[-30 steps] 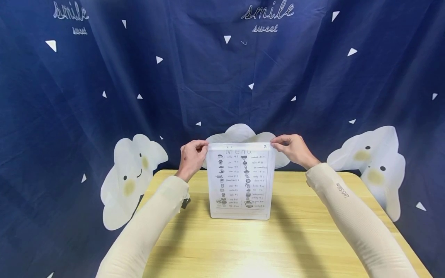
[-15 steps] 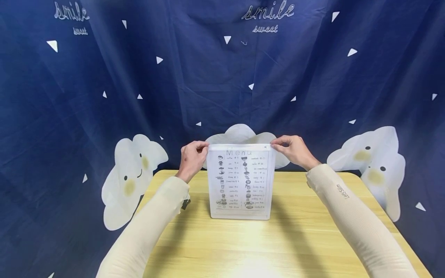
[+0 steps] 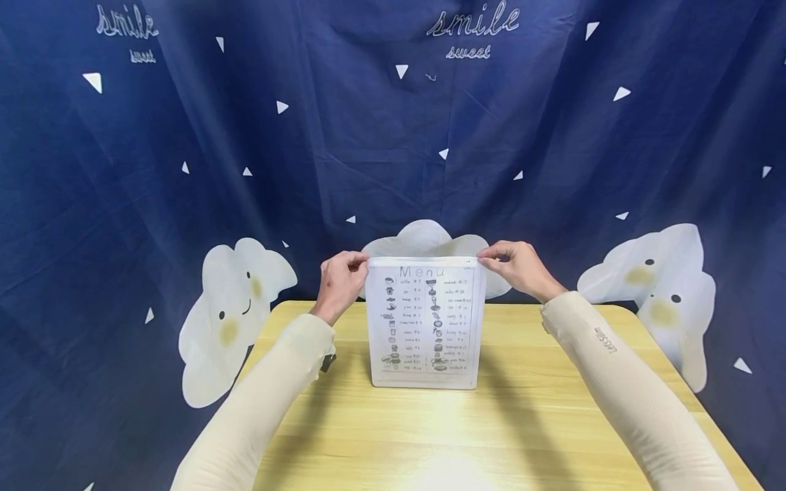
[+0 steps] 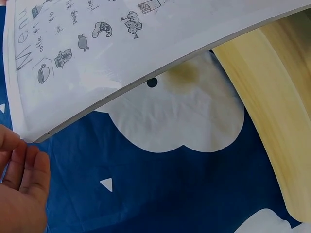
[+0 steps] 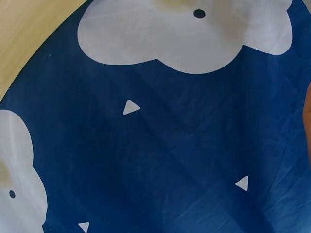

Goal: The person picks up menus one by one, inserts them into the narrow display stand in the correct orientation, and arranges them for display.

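A white menu (image 3: 424, 320) with handwritten words and small drawings in two columns stands near upright over the table, its face toward me in the head view. My left hand (image 3: 340, 283) pinches its upper left corner between thumb and fingers. At the upper right corner my right hand (image 3: 518, 269) pinches in the same way. In the left wrist view the menu (image 4: 92, 53) slants across the top with a thin edge showing, and the left hand's fingertips (image 4: 31, 155) meet at its corner. Only a sliver of the right hand (image 5: 307, 121) enters the right wrist view.
The light wooden table (image 3: 430, 436) lies beneath, with the menu's lower edge close to its surface. Behind it hangs a dark blue curtain (image 3: 381, 136) printed with white triangles, lettering and clouds. A pale cloud print (image 3: 424, 235) shows just above the menu.
The menu's top edge and both hands have come down very slightly, and the title shows more fully. The lower edge and both grips look the same.
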Demonstrator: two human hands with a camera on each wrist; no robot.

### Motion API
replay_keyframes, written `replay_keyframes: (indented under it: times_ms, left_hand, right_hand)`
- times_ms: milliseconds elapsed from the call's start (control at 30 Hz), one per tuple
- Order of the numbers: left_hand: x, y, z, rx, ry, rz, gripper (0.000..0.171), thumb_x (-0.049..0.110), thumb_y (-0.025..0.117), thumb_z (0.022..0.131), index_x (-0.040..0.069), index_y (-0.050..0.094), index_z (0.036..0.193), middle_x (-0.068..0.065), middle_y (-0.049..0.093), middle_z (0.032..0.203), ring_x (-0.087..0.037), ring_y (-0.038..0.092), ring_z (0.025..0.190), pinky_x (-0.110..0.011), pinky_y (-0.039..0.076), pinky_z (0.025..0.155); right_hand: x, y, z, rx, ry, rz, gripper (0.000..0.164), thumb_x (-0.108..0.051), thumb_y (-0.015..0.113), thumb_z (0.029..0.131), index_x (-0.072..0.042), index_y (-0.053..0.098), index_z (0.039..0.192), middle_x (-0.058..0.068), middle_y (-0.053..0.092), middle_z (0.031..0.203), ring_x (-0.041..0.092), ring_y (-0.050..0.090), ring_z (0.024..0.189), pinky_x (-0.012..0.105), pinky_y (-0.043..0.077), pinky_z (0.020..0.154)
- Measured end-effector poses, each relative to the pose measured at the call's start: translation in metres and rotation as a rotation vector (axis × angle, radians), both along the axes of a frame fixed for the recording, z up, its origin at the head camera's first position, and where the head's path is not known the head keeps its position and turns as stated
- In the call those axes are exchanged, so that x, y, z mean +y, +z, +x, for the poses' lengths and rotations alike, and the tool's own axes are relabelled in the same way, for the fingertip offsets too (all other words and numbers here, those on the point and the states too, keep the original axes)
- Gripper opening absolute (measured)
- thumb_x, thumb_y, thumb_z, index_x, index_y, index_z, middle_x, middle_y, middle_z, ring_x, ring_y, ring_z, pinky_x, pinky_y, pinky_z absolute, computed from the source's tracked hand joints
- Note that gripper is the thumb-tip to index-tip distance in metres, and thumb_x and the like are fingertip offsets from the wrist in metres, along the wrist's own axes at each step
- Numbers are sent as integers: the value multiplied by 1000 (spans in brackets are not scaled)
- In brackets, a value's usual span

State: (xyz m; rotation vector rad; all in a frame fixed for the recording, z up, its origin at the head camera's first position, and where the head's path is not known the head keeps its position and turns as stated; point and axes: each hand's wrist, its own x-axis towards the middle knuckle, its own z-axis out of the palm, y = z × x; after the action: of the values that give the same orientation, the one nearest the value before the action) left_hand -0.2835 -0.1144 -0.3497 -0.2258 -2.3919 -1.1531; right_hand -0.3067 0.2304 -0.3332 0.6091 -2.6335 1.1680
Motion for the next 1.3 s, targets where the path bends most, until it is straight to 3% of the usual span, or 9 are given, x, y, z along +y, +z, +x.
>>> replay_keyframes:
  times_ms: [767, 1167, 1300]
  left_hand:
    - [-1, -3, 2, -23, -8, -60, 18, 4, 64, 90, 0, 76, 104, -12, 70, 100, -27, 65, 90, -38, 54, 82]
    - [0, -3, 2, -18, -14, -57, 19, 1, 63, 90, -1, 76, 103, -13, 69, 100, -30, 65, 91, -38, 53, 82]
    - [1, -3, 3, -22, -15, -51, 20, 1, 63, 89, -1, 76, 104, -13, 69, 102, -30, 66, 92, -38, 54, 82]
  right_hand:
    - [2, -7, 1, 59, 43, 4, 11, -1, 71, 91, 2, 77, 100, 13, 72, 100, 26, 61, 94, 17, 48, 75]
    - [2, -8, 1, 64, 45, 2, 11, 1, 71, 90, 2, 77, 99, 13, 72, 98, 25, 61, 91, 32, 52, 76]
    - [3, -9, 2, 45, 47, -10, 13, 0, 71, 91, 3, 76, 102, 15, 71, 99, 29, 65, 85, 50, 38, 96]
